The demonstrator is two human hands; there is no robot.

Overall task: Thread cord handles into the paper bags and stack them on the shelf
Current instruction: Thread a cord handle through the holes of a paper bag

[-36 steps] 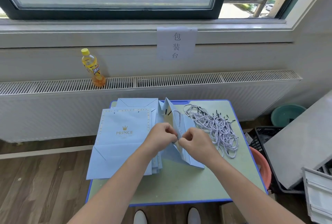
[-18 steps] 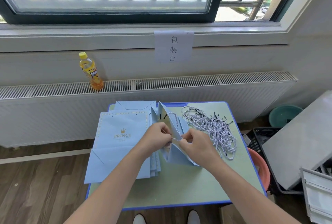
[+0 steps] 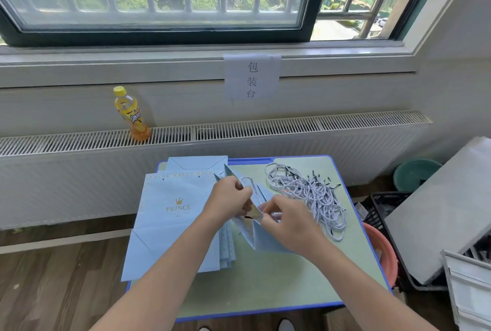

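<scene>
While the left hand (image 3: 230, 204) pinches the bag (image 3: 256, 224) rim, the right hand (image 3: 288, 220) pinches the same rim just beside it, both grips clamped on paper. A cord (image 3: 252, 187) loops up behind the grips; its black tip (image 3: 248, 217) lies between them. Likely best: brace the rim, feed the tip straight through the hole. Spare cords (image 3: 310, 195) lie right of the grips on the surface (image 3: 265, 291).

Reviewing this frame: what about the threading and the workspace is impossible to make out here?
- Head view: the punched hole and the cord's tip are hidden behind the left hand and right hand on the open bag.
- Number of bags in the flat stack: only edges show.
- Black crate contents: covered by the grey board.
- Stacking shelf: cannot be identified.
</scene>
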